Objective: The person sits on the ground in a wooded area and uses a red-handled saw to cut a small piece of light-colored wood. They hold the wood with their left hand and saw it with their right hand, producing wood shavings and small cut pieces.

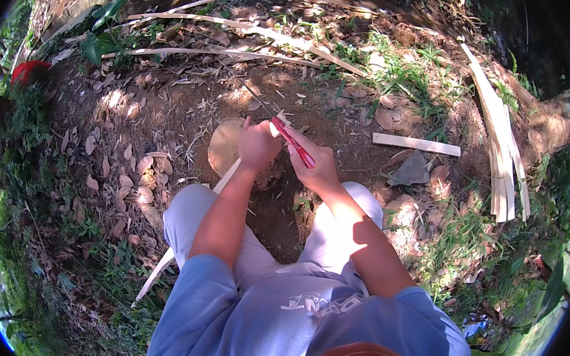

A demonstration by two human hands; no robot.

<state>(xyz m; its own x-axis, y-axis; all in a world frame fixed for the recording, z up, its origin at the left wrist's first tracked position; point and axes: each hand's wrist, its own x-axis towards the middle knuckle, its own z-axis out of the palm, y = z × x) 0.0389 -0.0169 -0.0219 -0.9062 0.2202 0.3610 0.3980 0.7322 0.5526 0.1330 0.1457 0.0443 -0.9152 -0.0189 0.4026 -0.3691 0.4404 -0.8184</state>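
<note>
My right hand (315, 165) is closed around a knife's red handle (293, 144). The thin dark blade (257, 98) points away and to the left. Just beside it, my left hand (259, 144) grips a pale strip of wood or bamboo (226, 176). The strip passes under my left forearm and over my left thigh, and its far end shows between the hands by the knife. Exactly where the blade meets the strip is too small to make out. Behind my left hand stands a round, flat-topped wooden block (223, 144), partly covered by that hand.
Several long pale strips (260, 31) lie across the ground ahead. A bundle of strips (499, 154) lies at the right, near a tree root (552, 123). A short flat piece (416, 143) and a grey stone (410, 169) rest nearer. Something red (29, 71) is at the far left.
</note>
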